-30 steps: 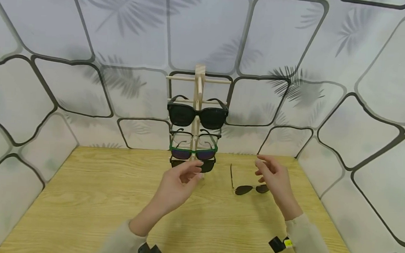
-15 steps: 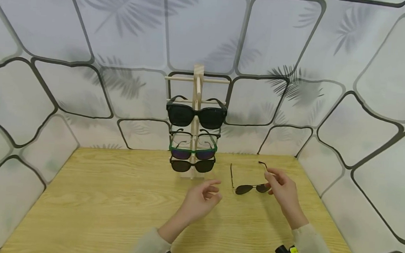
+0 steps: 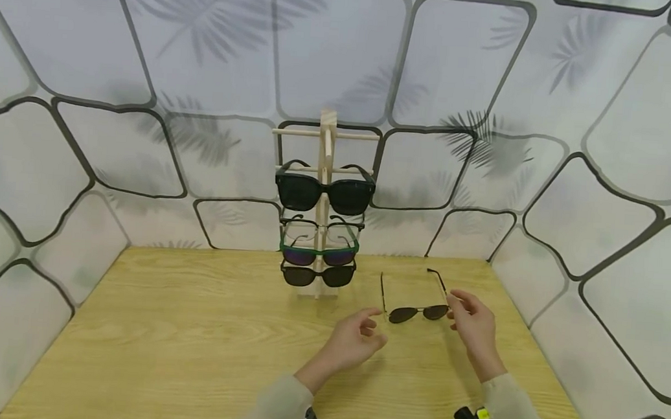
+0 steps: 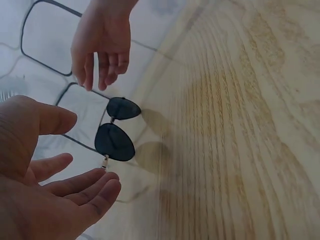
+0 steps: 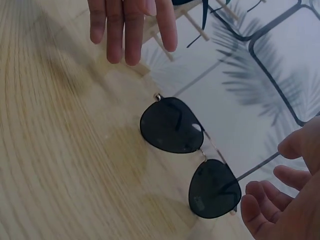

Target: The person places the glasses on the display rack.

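Observation:
Dark-lensed aviator sunglasses (image 3: 403,315) stand on the wooden table with both temples unfolded towards the wall. My left hand (image 3: 355,341) is at their left end, fingers loosely bent, fingertips close to the left hinge. Around the right hinge, my right hand (image 3: 475,329) has its thumb and fingers apart. The right wrist view shows a lens (image 5: 170,125) between the two hands and the right fingertips (image 5: 254,205) beside the other lens; contact cannot be told. Neither hand grips anything. In the left wrist view the left thumb (image 4: 57,120) is spread from the fingers.
Left of the sunglasses stands a wooden eyewear rack (image 3: 326,150) near the back wall. It carries thick black sunglasses (image 3: 298,191), clear-lensed glasses, green-framed sunglasses (image 3: 300,255) and dark sunglasses (image 3: 300,276) at the bottom. Its top bar (image 3: 297,132) is bare. Patterned walls (image 3: 216,156) enclose the table (image 3: 186,342).
My left hand has moved away from the rack's lowest pair, rightward to the aviator sunglasses. My right hand has come down and right to their right hinge. The sunglasses have stayed put.

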The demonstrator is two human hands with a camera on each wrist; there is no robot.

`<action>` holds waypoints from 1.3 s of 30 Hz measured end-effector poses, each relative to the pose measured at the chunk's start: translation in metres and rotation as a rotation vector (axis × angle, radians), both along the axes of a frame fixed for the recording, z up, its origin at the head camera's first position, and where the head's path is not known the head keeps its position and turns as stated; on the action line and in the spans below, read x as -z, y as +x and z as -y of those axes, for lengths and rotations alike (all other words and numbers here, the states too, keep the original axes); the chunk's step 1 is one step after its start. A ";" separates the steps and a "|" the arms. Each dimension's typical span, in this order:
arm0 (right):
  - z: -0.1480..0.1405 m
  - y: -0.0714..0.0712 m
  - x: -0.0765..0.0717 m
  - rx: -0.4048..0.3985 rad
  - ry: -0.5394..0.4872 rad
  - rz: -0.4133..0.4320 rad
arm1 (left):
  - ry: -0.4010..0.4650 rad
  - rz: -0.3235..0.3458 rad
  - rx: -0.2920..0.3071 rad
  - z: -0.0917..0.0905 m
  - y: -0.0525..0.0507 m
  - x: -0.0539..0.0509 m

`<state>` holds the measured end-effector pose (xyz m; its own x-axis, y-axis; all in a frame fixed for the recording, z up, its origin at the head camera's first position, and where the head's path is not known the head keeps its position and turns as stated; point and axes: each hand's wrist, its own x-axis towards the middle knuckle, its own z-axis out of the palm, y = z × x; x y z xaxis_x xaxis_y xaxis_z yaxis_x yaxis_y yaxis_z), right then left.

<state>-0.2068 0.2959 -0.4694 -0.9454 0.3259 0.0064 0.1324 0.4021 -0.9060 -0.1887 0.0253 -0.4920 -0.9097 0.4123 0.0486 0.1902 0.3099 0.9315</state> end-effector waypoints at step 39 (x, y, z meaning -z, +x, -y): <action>-0.009 -0.011 0.033 -0.012 0.042 0.115 | -0.149 -0.028 0.015 -0.038 -0.033 0.021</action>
<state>-0.2182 0.3054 -0.5027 -0.9444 0.3165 -0.0890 0.2297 0.4416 -0.8673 -0.2220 0.0630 -0.5133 -0.9027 0.4302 0.0109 0.2210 0.4417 0.8695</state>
